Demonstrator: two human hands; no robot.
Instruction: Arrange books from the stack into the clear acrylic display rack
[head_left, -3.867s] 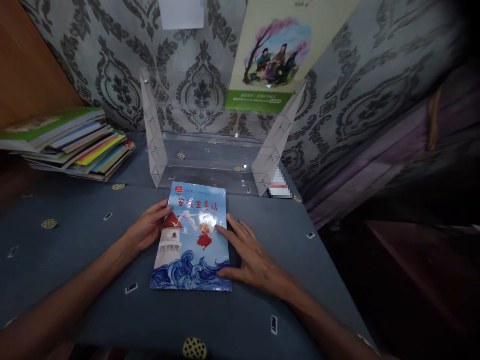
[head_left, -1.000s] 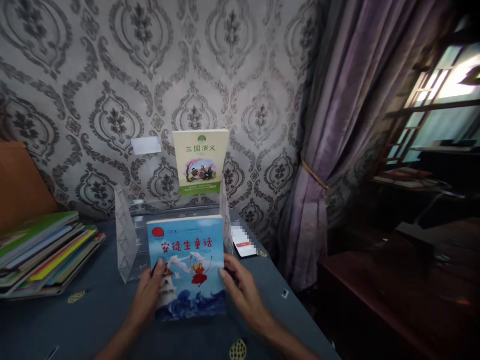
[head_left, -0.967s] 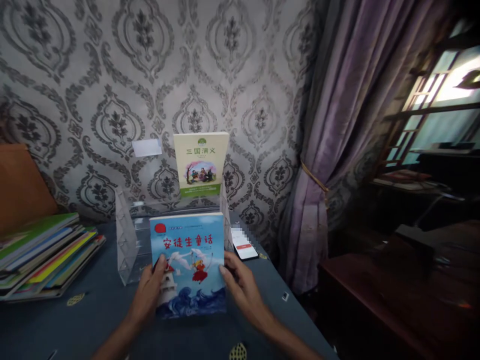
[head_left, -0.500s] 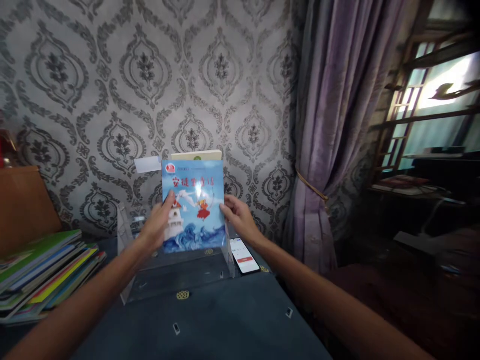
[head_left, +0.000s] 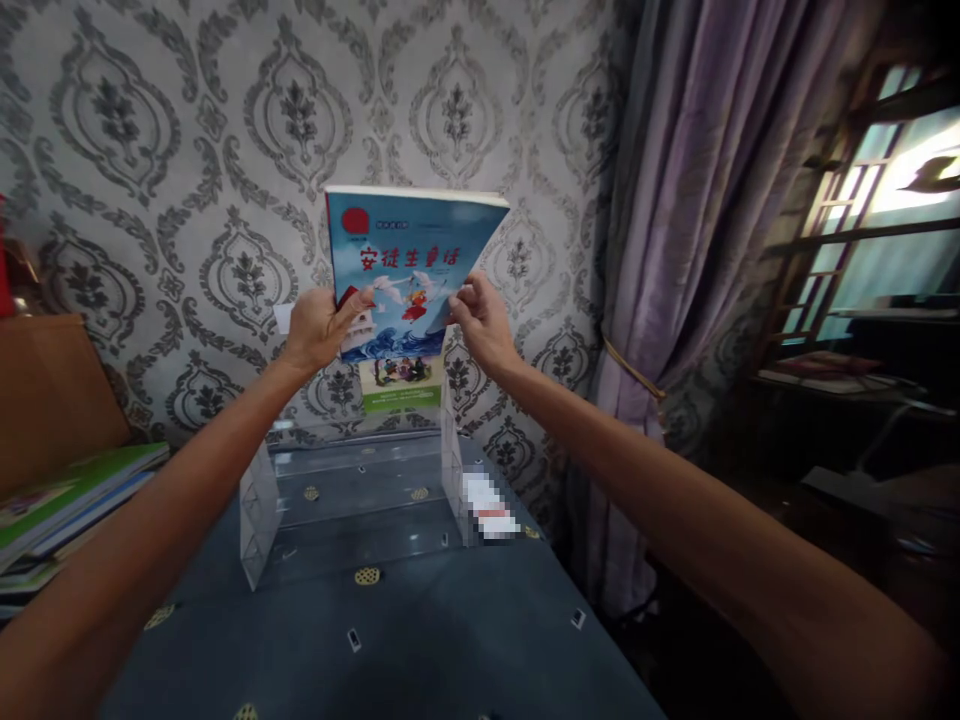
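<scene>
A blue book (head_left: 405,270) with red lettering is held up in front of the patterned wall, its top edge tipped toward me. My left hand (head_left: 324,322) grips its lower left side, thumb on the cover. At the lower right side, my right hand (head_left: 481,318) pinches the edge. Behind and below the blue book shows the lower part of a green and yellow book (head_left: 401,385). Under both stands a clear plastic rack (head_left: 259,515) on the dark tablecloth, with upright side panels.
Books (head_left: 71,505) lie stacked at the left beside a brown box (head_left: 60,395). A phone (head_left: 491,508), pixelated, lies right of the rack. A purple curtain (head_left: 660,200) hangs at the right, near a window (head_left: 885,200). The table (head_left: 420,640) has a patterned dark cloth.
Both hands have raised the blue book, and its top now leans toward me. The lower part of the green and yellow book has come into view beneath it.
</scene>
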